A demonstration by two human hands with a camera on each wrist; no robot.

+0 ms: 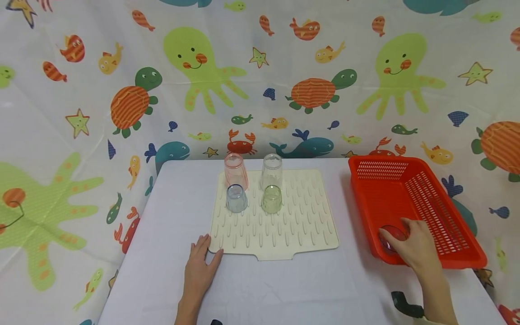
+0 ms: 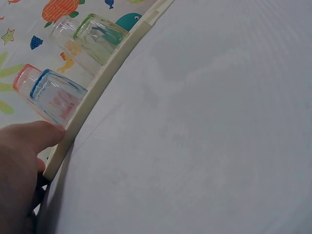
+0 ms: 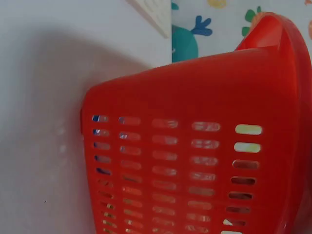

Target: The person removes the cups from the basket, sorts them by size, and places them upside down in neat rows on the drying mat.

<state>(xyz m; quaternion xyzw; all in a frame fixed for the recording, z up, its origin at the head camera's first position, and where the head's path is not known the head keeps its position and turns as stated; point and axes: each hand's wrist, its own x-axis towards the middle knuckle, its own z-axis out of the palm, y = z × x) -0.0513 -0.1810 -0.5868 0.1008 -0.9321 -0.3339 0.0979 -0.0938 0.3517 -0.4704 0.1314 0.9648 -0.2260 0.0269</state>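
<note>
My left hand [image 1: 199,268] rests at the front left corner of a cream drying tray [image 1: 300,212], its fingers fairly straight. In the left wrist view the thumb [image 2: 41,134] touches the tray's edge. Inside a red basket [image 1: 455,261], my right hand [image 1: 418,243] holds a drinking glass [image 1: 390,234] between thumb and fingers, near the front left wall. The right wrist view shows mostly the basket's slotted side [image 3: 185,87], which hides that hand. On the tray stand a tall pink-tinted glass [image 1: 235,174], a tall clear glass [image 1: 272,169], a short blue glass [image 1: 236,198] and a short green glass [image 1: 271,199].
A white cloth [image 1: 284,289] covers the table beneath tray and basket. Behind and beside the table hangs a curtain [image 1: 260,81] printed with sea animals. The basket stands at the right, its rim raised above the table.
</note>
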